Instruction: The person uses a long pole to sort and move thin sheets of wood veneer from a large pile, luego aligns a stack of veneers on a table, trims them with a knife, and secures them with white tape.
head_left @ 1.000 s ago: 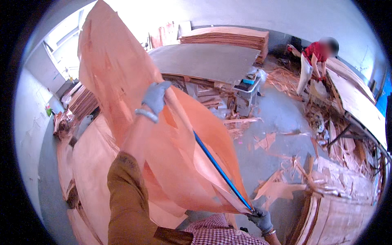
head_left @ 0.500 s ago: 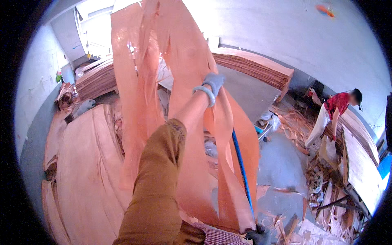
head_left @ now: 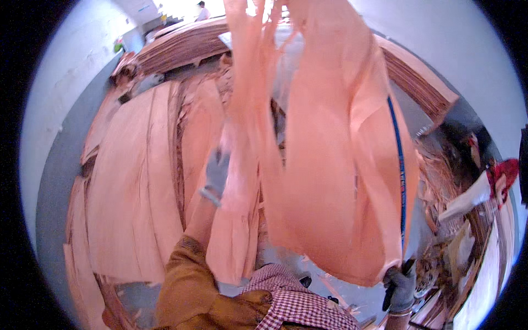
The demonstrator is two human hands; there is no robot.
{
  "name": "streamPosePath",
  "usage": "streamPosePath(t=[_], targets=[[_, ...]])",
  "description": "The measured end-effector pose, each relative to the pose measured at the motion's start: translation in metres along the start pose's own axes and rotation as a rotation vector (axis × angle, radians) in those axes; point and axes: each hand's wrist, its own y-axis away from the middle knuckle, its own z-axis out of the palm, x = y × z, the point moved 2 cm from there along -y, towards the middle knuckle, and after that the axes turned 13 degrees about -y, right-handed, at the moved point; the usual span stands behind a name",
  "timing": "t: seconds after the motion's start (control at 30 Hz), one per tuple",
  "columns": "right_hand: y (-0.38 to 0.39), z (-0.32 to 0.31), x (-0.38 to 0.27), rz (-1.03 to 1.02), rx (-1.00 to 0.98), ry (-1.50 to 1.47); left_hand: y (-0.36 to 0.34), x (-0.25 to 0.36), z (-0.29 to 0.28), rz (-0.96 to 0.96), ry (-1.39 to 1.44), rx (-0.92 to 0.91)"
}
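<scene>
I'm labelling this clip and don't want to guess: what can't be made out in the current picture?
All in the head view:
Wood sheet: far end cut off by the top edge.
Left hand: fingers blurred, so their contact with the sheet is unclear.
Blue stick: upper end lost behind the sheet's fold, lower end at the right hand.
Co-worker: head cut off by the dark right rim.
Distant person: too small to read their action.
</scene>
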Motion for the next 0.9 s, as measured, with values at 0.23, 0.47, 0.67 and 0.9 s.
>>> streamPosePath(t=[0.23,0.47,0.67,0.9], targets=[[-0.164,0.002,-0.034,-0.001,-0.134,0.204,0.142,-0.189,-0.053,-0.803,-0.799,-0.62],[-0.277,0.03,-0.017,0.014,-0.039,0.118,0.123,-0.231,0.051,-0.798,-0.774,-0.895],[-0.367,-0.017,-0.013,0.025,0.04,0.481,0.074,-0.258,0.151,-0.761,-0.679,-0.966],[-0.401,0.001,0.035,0.067,0.137,0.788,0.045,-0.346,0.191,-0.86,-0.764,-0.986]])
